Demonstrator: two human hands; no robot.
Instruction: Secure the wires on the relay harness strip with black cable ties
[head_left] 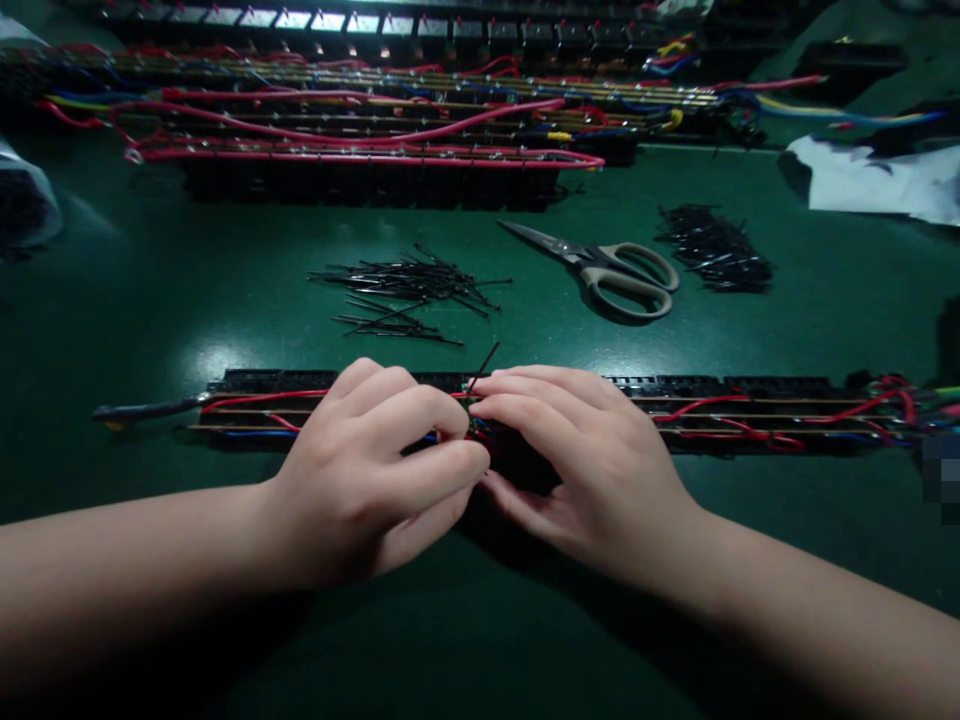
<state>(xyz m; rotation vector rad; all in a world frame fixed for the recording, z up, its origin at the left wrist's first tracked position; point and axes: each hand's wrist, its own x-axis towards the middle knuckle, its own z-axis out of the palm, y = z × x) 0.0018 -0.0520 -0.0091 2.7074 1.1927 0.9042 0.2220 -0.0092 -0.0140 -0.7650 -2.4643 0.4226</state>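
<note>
A long black strip assembly (757, 410) with red and blue wires and thin brass-coloured rods lies crosswise before me. At its middle a thin black cable tie (486, 364) sticks up at a slant. My left hand (382, 460) is closed over the strip, its thumb and fingers pinched together; what they grip is hidden. My right hand (600, 460) arches over the strip from the other side. Its upper fingertips press at the base of the tie, and its thumb reaches the strip's near edge, almost touching the left fingers.
Beyond the strip lie a loose pile of black cable ties (412, 285), scissors (600, 265) with grey-beige handles, and a second pile of ties (716, 248). Larger wired assemblies (360, 130) stretch across the back. White crumpled sheeting (862, 180) is at right, a plastic bag (26, 200) at left.
</note>
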